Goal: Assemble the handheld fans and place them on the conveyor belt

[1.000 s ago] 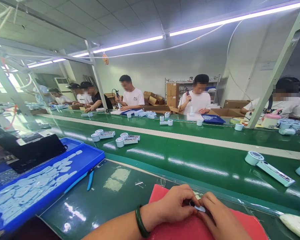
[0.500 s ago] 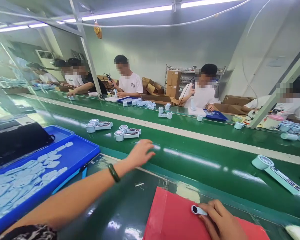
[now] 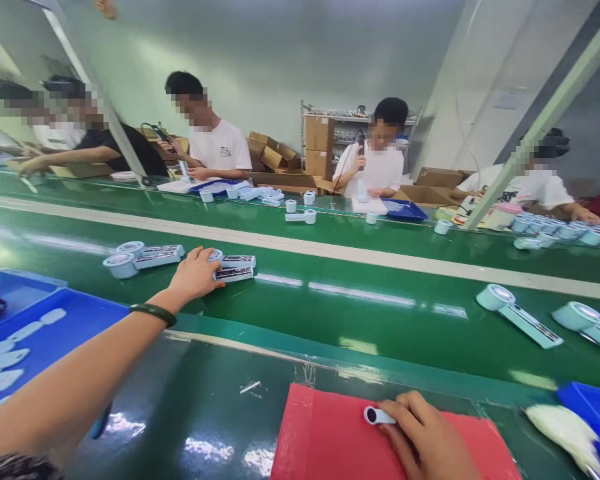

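Observation:
My left hand (image 3: 196, 275) reaches across the green belt. Its fingers curl over the round head of a light-blue long-handled device (image 3: 236, 273), whose dark-patterned handle sticks out to the right. A second such device (image 3: 239, 261) lies just behind it. To the left of this hand rests another pair of the same devices (image 3: 122, 265). My right hand (image 3: 425, 433) is closed on a small light-blue piece (image 3: 379, 416) with a round, dark-centred end, held over a red mat (image 3: 330, 433). The fingers hide the rest of that piece.
A blue tray (image 3: 87, 313) of flat light-blue parts stands at left. More round-headed devices (image 3: 527, 320) lie on the belt at right, beyond a white cloth-like item (image 3: 563, 427) and another blue tray (image 3: 593, 413). Co-workers (image 3: 217, 143) sit across the belt, some holding tools.
My left hand has moved left and forward onto one of the paired devices. The right hand still holds its piece over the red mat. The view has turned right and down.

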Demonstrator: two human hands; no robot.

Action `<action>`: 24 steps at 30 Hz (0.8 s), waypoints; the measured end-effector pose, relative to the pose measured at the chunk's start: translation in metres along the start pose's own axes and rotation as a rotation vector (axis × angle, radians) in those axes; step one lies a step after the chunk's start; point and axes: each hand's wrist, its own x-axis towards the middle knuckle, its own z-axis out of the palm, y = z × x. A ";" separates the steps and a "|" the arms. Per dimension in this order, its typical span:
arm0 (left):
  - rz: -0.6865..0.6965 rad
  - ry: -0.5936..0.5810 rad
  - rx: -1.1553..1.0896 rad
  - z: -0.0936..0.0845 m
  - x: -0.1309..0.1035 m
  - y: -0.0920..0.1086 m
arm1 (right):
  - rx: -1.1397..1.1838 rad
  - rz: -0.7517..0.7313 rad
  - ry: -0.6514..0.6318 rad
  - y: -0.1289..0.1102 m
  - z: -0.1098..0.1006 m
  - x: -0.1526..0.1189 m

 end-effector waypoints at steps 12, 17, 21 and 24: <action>0.853 -0.196 -0.248 -0.047 -0.191 0.239 | 0.403 0.350 0.207 -0.040 -0.057 0.005; 0.917 -0.190 -0.246 -0.029 -0.217 0.265 | 0.348 0.373 0.139 -0.065 -0.069 -0.023; 0.960 -0.167 -0.465 -0.025 -0.213 0.258 | 0.187 0.325 0.008 -0.080 -0.064 -0.024; 1.009 -0.166 -0.663 -0.026 -0.212 0.254 | 0.052 0.269 -0.085 -0.089 -0.060 -0.017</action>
